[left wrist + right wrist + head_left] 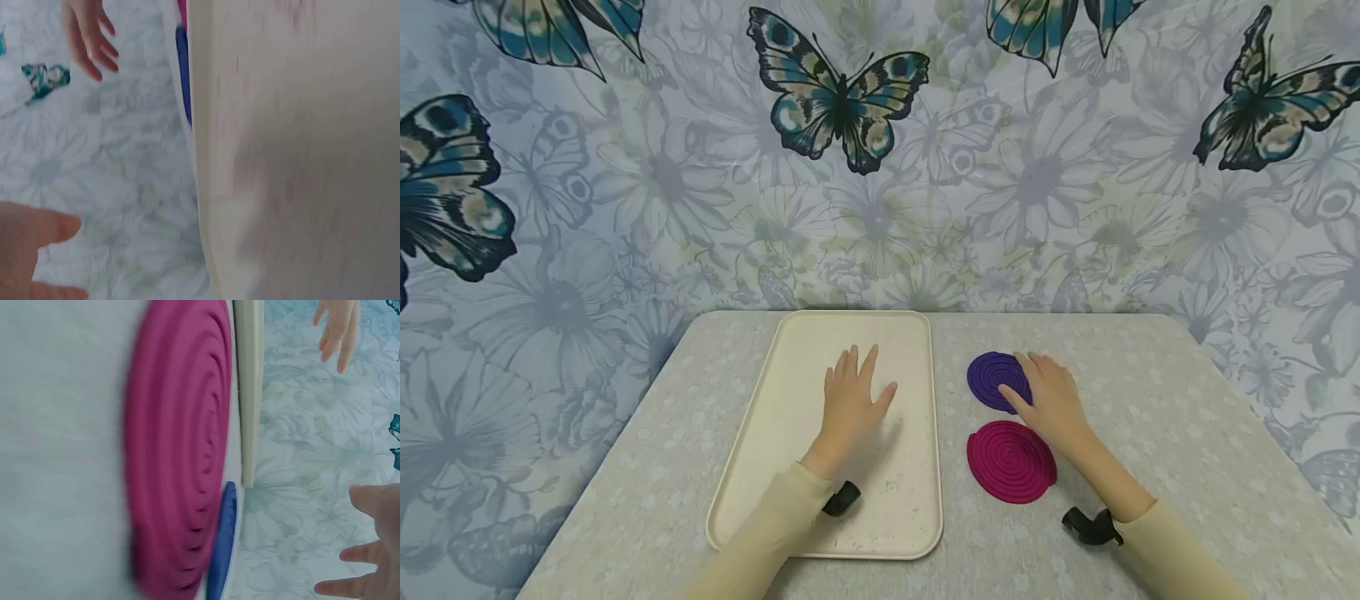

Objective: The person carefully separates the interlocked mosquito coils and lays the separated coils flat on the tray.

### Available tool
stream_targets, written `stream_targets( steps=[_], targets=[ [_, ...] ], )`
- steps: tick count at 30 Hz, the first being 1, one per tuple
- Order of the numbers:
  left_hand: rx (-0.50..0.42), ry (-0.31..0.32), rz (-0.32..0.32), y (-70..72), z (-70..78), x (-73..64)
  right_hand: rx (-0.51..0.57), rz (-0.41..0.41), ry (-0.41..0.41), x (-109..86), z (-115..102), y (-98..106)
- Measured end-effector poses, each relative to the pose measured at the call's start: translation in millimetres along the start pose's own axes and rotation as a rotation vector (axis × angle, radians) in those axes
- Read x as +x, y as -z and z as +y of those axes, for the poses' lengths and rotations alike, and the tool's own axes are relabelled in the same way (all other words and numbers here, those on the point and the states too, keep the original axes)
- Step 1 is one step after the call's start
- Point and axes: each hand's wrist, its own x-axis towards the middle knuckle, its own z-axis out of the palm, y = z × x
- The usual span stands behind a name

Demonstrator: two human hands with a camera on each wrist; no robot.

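In the head view a flat purple coil (992,379) lies on the table, with a larger flat magenta coil (1009,462) just in front of it. Both look like ropes of soft clay wound into spirals. My right hand (1051,400) hovers at the purple coil's right edge, fingers and thumb apart; the right wrist view shows nothing between them. Over a cream tray (820,492), my left hand (852,396) is raised with its fingers spread, holding nothing. The right wrist view shows the magenta coil (181,444) close up, with the purple coil (222,544) partly hidden behind it.
The tray has a low raised rim and small specks and reddish streaks on its surface. Both coils lie to its right on the pale patterned table (1165,400). Behind the table hangs a floral backdrop (880,233) with butterflies. Each wrist carries a small black camera (1093,527).
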Motion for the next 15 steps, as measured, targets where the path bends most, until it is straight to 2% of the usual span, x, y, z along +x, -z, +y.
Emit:
stream_targets(
  steps=[5, 10, 11, 15],
  targets=[
    [-0.266, 0.046, 0.009, -15.8, 27.6, -21.5, 0.188, 0.016, -0.067, -23.4, 7, 0],
    [-0.521, 0.017, -0.096, -25.9, 57.7, -45.6, 0.329, 0.031, -0.131, -42.6, 13, -3],
    [-0.555, 0.011, -0.122, -27.6, 63.0, -49.4, 0.34, 0.039, -0.138, -45.0, 13, -4],
    [-0.582, -0.022, -0.196, -37.3, 78.2, -59.6, 0.349, 0.044, -0.158, -51.1, 18, -7]
  ],
)
